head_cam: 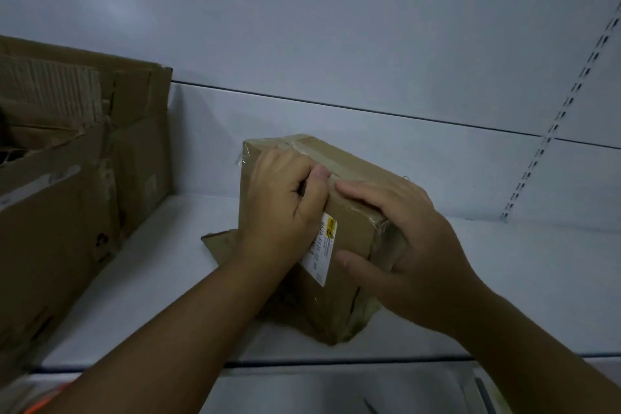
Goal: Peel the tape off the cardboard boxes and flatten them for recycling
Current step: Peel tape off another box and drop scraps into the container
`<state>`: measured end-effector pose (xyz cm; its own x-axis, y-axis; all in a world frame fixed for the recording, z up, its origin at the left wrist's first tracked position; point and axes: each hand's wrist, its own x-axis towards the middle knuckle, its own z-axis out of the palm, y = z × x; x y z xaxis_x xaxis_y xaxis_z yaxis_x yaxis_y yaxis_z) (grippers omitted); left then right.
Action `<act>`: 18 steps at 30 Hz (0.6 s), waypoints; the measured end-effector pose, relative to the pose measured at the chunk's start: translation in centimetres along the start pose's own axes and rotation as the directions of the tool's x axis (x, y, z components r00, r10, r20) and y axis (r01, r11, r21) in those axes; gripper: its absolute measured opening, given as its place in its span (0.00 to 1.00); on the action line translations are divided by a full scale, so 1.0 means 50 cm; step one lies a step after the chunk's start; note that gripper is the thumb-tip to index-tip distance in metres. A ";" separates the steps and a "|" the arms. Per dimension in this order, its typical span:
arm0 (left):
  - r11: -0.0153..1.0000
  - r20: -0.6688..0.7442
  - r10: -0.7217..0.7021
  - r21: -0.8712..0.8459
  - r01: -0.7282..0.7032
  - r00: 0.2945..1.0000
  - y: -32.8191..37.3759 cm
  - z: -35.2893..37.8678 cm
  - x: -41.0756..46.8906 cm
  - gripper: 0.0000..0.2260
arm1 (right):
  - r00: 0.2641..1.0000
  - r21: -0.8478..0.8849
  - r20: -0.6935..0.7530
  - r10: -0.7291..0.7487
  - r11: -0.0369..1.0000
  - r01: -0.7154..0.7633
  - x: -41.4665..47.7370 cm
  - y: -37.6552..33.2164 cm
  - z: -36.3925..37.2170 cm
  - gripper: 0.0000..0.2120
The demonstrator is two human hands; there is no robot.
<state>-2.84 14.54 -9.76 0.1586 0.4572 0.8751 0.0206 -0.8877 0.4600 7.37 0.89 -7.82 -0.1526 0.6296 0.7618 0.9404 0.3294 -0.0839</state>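
1. The two bare forearms come in from the bottom edge and meet at the cardboard box (356, 228), one hand at each side of its near top edge
2. The left hand (282, 202) has its fingers curled into a loose fist; its thumb and forefinger pinch at the tape (304, 146) where that strip runs along the top of the box
3. The right hand (416, 242) clasps the near right corner, fingers held together and laid flat over the top, thumb stretched across the side facing the camera
4. The box stands tilted on one edge on the white shelf (161, 286), under both hands; shiny tape also wraps the corner beneath the right palm
5. A white label (324, 247) with a yellow mark sits on the box between the two hands, partly covered by the left wrist
6. A flat piece of cardboard (220, 240) lies under the box, showing just left of the left wrist
7. Well to the left of the left hand stands a large open carton (67, 218), torn and creased
8. Beyond and to the right of the right hand, a slotted upright (564, 104) runs up the pale back panel
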 end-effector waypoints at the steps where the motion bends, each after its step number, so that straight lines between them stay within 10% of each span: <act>1: 1.000 -0.004 0.006 0.003 -0.006 1.000 -0.001 0.001 0.000 0.23 | 0.999 0.011 -0.041 0.006 1.000 -0.005 0.000 -0.001 0.004 0.26; 10: 1.000 -0.042 0.024 -0.012 -0.025 0.999 -0.006 0.005 -0.006 0.20 | 0.978 0.078 -0.207 0.031 0.997 -0.015 0.008 -0.007 0.022 0.15; 18: 0.999 -0.059 0.040 -0.021 -0.041 0.997 -0.006 0.006 -0.007 0.20 | 0.997 0.316 0.066 -0.038 0.949 0.015 -0.009 0.025 -0.035 0.24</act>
<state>-2.61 14.64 -10.26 0.1006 0.4238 0.9001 -0.0068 -0.9044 0.4266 9.12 -0.20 -7.14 -0.2081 0.6619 0.7201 0.7937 0.5445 -0.2711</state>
